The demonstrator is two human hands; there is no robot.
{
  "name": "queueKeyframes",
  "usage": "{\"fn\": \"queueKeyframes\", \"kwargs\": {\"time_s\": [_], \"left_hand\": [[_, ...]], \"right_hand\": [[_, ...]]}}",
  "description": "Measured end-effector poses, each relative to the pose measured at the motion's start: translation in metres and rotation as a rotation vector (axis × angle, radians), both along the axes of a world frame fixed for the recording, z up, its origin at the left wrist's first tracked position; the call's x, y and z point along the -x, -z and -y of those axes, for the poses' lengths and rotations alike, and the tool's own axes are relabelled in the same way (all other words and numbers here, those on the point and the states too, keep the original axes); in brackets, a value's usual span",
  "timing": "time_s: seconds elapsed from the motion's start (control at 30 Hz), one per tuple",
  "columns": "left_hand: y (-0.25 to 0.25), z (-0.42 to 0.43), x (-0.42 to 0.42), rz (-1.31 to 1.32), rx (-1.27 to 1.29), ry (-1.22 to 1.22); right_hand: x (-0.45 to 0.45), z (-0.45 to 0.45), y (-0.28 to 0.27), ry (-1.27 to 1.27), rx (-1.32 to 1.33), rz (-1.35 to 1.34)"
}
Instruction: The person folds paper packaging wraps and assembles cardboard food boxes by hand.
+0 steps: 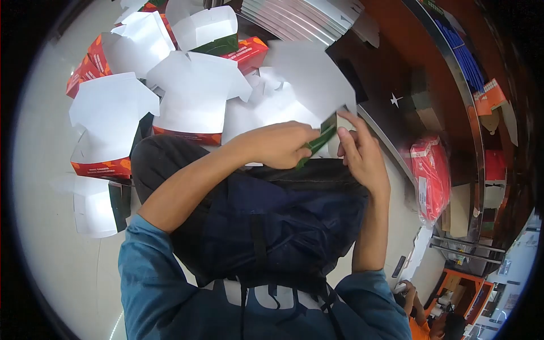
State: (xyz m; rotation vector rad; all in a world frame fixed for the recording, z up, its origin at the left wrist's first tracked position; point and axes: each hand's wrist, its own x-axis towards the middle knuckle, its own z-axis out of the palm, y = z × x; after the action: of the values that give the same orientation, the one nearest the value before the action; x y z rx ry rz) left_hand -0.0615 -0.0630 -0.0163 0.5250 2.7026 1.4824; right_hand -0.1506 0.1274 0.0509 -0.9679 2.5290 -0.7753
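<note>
A cardboard box (309,62), white inside with a green outer side, is half folded just beyond my lap, its large white lid panel tilted up. My left hand (286,146) is closed around the green side wall. My right hand (362,152) is at the box's near right corner, with index finger and thumb on either side of a small flap; its other fingers are curled. Part of the box is hidden behind my hands. Beside it on the floor lies an open box (195,96) with a red printed side.
Several more opened boxes, including one box (107,122) by my knee, cover the floor at left. A stack of flat sheets (300,20) lies at the top. On the right are a plastic-wrapped red pack (429,178), shelving and another person (439,326) in orange.
</note>
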Motion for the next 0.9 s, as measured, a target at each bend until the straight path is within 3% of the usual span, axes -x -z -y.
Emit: {"fn": "queueKeyframes", "kwargs": {"time_s": [0.03,0.13,0.23,0.43,0.53,0.63,0.73,0.87,0.9], "left_hand": [[-0.001,-0.003,-0.001,0.035,-0.028,0.011],[-0.004,0.002,0.000,0.151,-0.015,-0.004],[-0.001,0.013,0.004,0.109,-0.025,-0.027],[-0.009,0.025,0.000,0.216,0.038,0.116],[-0.013,0.035,0.007,0.230,-0.052,-0.188],[0.002,0.034,0.011,0.038,-0.047,-0.432],[0.001,0.023,0.009,-0.020,0.051,-0.502],[-0.002,0.019,0.005,-0.104,0.098,-0.461],[-0.006,0.018,0.003,-0.125,0.088,-0.449]], "right_hand": [[0.001,0.003,-0.006,0.011,-0.113,0.049],[0.013,0.002,0.013,0.031,-0.117,0.179],[0.014,-0.002,0.030,-0.022,0.018,0.318],[0.031,0.002,0.064,-0.090,0.161,0.256],[0.036,0.000,0.081,0.119,0.433,0.199],[0.028,0.008,0.085,0.344,0.697,0.196],[0.010,0.020,0.074,0.252,0.604,0.121],[-0.001,0.028,0.050,0.125,0.233,-0.262],[-0.001,0.026,0.050,0.122,0.276,-0.334]]}}
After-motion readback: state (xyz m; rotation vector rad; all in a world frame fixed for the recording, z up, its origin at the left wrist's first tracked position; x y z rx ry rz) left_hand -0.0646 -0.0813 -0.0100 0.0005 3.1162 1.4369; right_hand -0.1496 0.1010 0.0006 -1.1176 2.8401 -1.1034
